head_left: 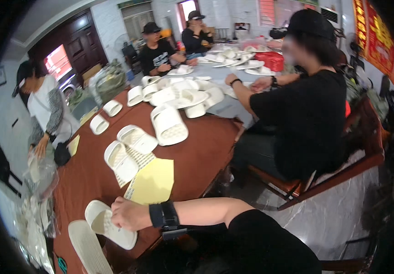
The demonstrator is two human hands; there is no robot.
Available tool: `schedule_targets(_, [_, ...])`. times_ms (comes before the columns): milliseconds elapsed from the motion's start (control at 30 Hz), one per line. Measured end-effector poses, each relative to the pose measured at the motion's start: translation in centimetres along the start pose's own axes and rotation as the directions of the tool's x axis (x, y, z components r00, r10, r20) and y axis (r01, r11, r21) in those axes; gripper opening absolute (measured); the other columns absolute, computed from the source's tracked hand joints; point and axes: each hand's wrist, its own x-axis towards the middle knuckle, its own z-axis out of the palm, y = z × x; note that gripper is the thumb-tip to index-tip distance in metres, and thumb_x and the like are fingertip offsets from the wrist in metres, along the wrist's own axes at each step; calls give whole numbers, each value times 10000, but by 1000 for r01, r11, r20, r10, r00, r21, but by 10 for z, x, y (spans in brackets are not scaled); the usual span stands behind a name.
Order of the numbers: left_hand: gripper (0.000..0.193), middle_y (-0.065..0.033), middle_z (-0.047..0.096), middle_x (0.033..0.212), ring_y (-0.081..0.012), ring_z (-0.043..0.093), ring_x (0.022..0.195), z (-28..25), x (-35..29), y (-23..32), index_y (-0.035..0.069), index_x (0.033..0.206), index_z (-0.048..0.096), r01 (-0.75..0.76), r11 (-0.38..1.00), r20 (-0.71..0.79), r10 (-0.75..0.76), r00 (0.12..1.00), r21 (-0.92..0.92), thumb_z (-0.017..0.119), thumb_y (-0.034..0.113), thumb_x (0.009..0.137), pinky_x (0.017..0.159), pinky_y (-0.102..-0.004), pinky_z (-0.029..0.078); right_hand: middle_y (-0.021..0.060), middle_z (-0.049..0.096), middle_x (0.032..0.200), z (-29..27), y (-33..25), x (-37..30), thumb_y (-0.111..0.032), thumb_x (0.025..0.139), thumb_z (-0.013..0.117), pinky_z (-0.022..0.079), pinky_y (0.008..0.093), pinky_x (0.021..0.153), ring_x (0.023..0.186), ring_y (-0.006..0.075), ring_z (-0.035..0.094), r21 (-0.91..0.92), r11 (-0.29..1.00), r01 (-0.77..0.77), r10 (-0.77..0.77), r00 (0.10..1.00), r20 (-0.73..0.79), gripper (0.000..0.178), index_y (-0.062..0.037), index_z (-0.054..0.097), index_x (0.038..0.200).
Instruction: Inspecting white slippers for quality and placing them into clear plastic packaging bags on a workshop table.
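From the lower right, my right arm with a black wristband reaches over the brown-covered table (82, 182). My right hand (129, 213) is closed, its curled fingers on the edge of a white slide slipper (97, 214) near the front of the table; the fingertips are partly hidden. Beside that slipper, to the left, lies another white slipper (87, 249), its textured sole visible. A yellow sheet (153, 180) lies just beyond my hand. Past it is a pair of white slippers, one nearer (120, 162) and one farther (138, 138). My left hand does not show.
A large white slipper (169, 125) and a heap of slippers lie farther back. A seated person in black (302, 118) works at the right; others sit across. At the left, a standing person (46, 100) handles clear plastic bags (37, 205). Green-handled scissors (62, 264) lie front left.
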Motion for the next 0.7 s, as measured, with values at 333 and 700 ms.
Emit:
schedule_targets(333, [598, -189, 529, 1309, -321, 527, 1182, 18, 0, 11, -1, 1369, 456, 119, 980, -8, -122, 993, -162, 659, 315, 904, 977, -445, 453, -9, 647, 694, 8, 4, -1, -131, 732, 623, 344, 360, 805, 774, 208, 544, 39, 998, -44, 40, 996, 86, 82, -152, 646, 657])
schedule_targets(700, [376, -235, 614, 1130, -365, 583, 1023, 2, 12, -20, -54, 1170, 593, -662, 418, 371, 587, 719, 622, 660, 229, 930, 918, -454, 476, 21, 624, 645, 15, 12, 1, -164, 728, 608, 391, 407, 752, 722, 248, 573, 36, 999, -38, 36, 998, 57, 119, -157, 642, 613])
